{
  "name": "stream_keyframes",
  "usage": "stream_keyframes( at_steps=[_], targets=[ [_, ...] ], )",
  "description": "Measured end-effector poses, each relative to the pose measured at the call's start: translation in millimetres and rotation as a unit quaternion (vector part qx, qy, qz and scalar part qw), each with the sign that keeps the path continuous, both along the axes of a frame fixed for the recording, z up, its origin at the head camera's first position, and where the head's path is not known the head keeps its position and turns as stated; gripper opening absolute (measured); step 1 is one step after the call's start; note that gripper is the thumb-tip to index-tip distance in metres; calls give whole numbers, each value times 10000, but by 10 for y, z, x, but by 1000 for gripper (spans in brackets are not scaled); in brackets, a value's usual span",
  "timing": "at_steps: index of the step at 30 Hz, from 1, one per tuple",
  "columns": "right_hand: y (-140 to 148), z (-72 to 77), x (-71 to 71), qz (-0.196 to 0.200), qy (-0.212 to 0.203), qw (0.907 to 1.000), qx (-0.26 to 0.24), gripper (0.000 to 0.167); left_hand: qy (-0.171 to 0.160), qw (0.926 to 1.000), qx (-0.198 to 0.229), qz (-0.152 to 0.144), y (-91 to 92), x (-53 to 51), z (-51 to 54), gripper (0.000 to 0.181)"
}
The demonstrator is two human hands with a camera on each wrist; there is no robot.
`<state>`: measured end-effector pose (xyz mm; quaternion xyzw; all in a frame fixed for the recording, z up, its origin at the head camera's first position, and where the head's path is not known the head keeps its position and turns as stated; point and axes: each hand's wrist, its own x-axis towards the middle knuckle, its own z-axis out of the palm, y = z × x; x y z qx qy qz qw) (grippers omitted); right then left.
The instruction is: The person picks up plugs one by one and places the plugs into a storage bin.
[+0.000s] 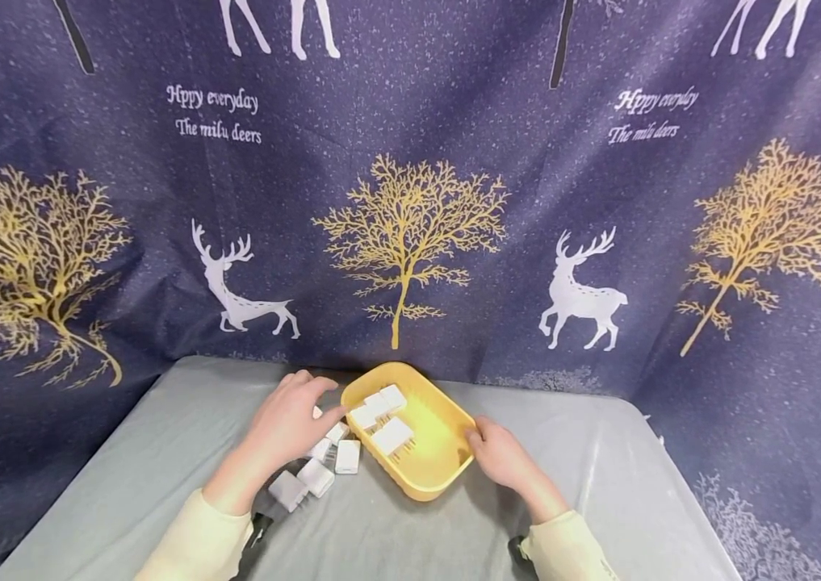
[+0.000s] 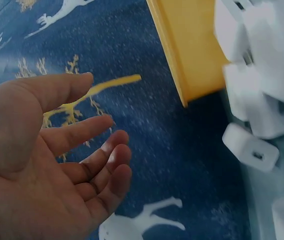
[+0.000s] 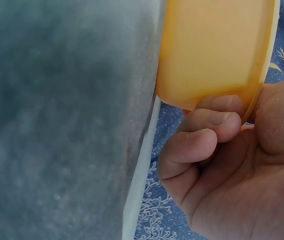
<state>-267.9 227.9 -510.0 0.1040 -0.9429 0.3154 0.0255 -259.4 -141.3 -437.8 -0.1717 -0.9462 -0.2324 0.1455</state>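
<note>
A yellow plastic bin (image 1: 441, 452) stands on the table, set at an angle. Several white plug adapters (image 1: 392, 436) with metal prongs lie inside it, towards its left side. My right hand (image 1: 503, 456) holds the bin's right rim; in the right wrist view its curled fingers (image 3: 197, 145) lie against the bin wall (image 3: 212, 50). Over a loose heap of more white adapters (image 1: 316, 478), left of the bin, hovers my left hand (image 1: 285, 420). Its palm (image 2: 47, 175) holds nothing in the left wrist view, fingers apart and slightly bent. It partly hides the heap in the head view.
Grey cloth covers the table (image 1: 584, 476). Behind it hangs a dark blue curtain (image 1: 410, 105) printed with deer and trees, close to the table's back edge and the bin's far end.
</note>
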Motion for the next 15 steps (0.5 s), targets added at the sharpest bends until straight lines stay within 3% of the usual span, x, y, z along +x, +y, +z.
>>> stream_keyframes(
  at_steps=[9,15],
  targets=[
    [-15,-4,9,10,-28,10000,-7,15,-166,9993,127,318,-269,75,-68,36],
    [-11,4,8,-19,-32,10000,-19,17,-375,9984,30,430,-441,55,-99,39]
  ],
)
